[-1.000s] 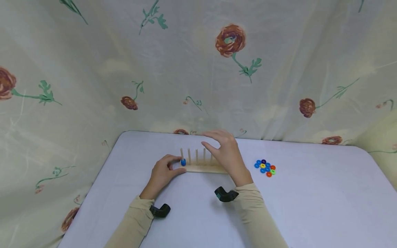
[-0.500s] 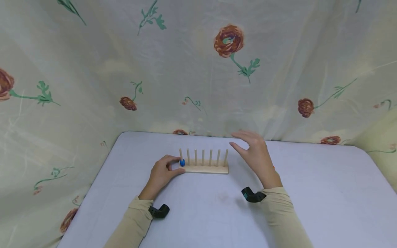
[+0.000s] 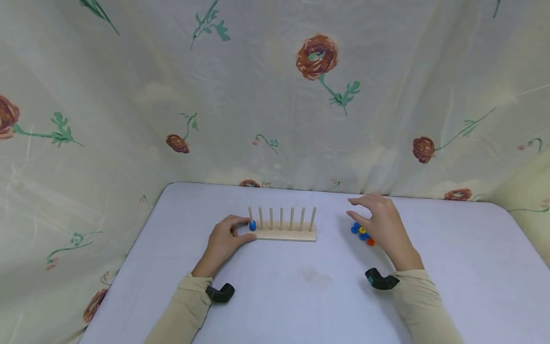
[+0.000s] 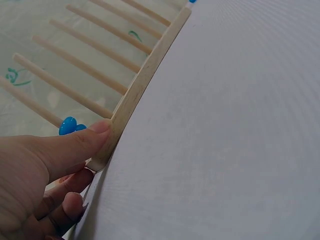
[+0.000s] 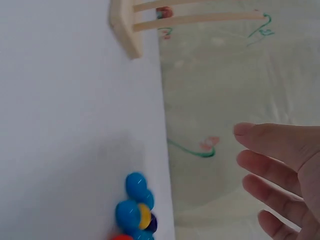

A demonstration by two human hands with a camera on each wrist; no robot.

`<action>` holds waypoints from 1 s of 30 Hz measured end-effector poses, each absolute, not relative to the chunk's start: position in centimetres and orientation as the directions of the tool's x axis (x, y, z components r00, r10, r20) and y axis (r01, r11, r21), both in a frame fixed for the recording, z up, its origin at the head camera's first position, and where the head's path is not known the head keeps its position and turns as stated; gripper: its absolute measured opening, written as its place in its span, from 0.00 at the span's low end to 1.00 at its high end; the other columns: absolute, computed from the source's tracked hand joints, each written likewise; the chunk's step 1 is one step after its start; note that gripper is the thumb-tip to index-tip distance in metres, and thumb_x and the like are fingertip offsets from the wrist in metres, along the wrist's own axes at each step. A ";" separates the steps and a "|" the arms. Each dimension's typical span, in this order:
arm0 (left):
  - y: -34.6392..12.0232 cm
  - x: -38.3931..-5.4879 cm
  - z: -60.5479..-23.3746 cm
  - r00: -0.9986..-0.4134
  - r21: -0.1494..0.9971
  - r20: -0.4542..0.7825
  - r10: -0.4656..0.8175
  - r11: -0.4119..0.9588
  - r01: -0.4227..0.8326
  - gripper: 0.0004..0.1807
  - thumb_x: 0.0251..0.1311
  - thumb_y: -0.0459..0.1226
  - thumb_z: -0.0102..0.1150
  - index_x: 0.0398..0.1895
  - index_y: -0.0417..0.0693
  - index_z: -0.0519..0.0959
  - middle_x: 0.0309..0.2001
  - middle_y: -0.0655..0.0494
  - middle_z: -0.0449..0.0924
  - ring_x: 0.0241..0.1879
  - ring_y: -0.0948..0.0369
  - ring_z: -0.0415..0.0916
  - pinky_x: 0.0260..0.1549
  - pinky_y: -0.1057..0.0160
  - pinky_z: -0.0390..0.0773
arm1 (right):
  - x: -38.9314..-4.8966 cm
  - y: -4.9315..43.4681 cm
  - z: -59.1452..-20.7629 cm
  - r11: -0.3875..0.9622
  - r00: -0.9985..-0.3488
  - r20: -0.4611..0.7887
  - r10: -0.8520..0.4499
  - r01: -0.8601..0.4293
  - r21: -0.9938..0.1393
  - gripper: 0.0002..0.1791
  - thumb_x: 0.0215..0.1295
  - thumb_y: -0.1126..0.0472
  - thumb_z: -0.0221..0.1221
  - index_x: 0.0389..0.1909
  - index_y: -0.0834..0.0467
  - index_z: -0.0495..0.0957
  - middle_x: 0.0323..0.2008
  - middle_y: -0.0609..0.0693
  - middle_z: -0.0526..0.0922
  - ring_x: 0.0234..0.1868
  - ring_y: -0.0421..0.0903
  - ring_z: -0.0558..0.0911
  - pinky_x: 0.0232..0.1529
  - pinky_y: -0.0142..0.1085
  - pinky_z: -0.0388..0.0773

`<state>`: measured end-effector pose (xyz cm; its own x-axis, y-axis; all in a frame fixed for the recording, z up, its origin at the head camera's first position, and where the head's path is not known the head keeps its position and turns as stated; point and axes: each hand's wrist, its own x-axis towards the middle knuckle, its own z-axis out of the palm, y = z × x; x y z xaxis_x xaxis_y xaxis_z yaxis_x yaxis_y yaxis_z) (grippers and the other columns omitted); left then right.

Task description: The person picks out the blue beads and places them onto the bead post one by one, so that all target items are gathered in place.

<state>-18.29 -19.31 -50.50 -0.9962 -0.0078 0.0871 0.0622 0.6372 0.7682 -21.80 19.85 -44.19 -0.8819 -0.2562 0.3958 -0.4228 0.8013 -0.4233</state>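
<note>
Left hand, head view: the left hand (image 3: 224, 239) is gripping the left end of the rack (image 3: 285, 235), thumb in front and fingers behind.
Rack, head view: it is resting on the table (image 3: 275, 296), with seven pegs (image 3: 281, 218) rising in a row from its base.
Blue beads, head view: the blue beads (image 3: 252, 225) are sitting low on the leftmost peg, just beside the left fingers.
Right hand, head view: the right hand (image 3: 381, 224) is holding nothing; thumb and fingers are standing apart, well clear of the rack.
Loose beads, head view: the loose beads (image 3: 363, 236) are lying clustered right of the rack, partly hidden by the right hand; blue, yellow and orange-red are showing.
Curtain, head view: a floral curtain (image 3: 258, 95) is hanging behind the table.
Grip, left wrist view: the thumb is pressing on the base near its end; the fingers are curling round the other side. Two blue beads are showing just behind the thumb.
Spread, right wrist view: the thumb and fingers are hanging apart, touching neither beads nor rack.
Cluster, right wrist view: a dark purple bead (image 5: 153, 223) is lying beside the yellow one; red is showing at the lower edge.
</note>
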 end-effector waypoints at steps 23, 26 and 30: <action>-19.3 -18.2 -50.4 -0.997 0.765 0.076 -0.010 0.642 0.052 0.27 0.52 0.43 0.80 0.57 0.50 0.85 0.33 0.53 0.76 0.27 0.63 0.66 0.24 0.69 0.63 | -22.0 21.7 -46.4 0.855 -0.930 0.079 -0.359 -0.362 -0.371 0.13 0.59 0.63 0.73 0.45 0.60 0.89 0.43 0.57 0.90 0.50 0.58 0.85 0.54 0.56 0.80; -19.2 -18.3 -50.5 -0.997 0.761 0.081 -0.011 0.647 0.055 0.27 0.52 0.43 0.80 0.57 0.50 0.85 0.33 0.53 0.76 0.27 0.63 0.66 0.24 0.69 0.63 | -22.0 21.7 -46.6 0.848 -0.925 0.091 -0.369 -0.375 -0.374 0.11 0.58 0.64 0.74 0.43 0.59 0.90 0.42 0.57 0.90 0.49 0.58 0.85 0.54 0.56 0.80; -19.2 -18.2 -50.3 -0.997 0.761 0.081 -0.012 0.647 0.054 0.27 0.51 0.43 0.80 0.57 0.50 0.86 0.33 0.53 0.76 0.27 0.63 0.66 0.24 0.69 0.63 | -22.1 21.7 -46.9 0.842 -0.917 0.104 -0.384 -0.394 -0.368 0.10 0.58 0.64 0.74 0.41 0.59 0.90 0.41 0.55 0.90 0.47 0.57 0.86 0.53 0.55 0.80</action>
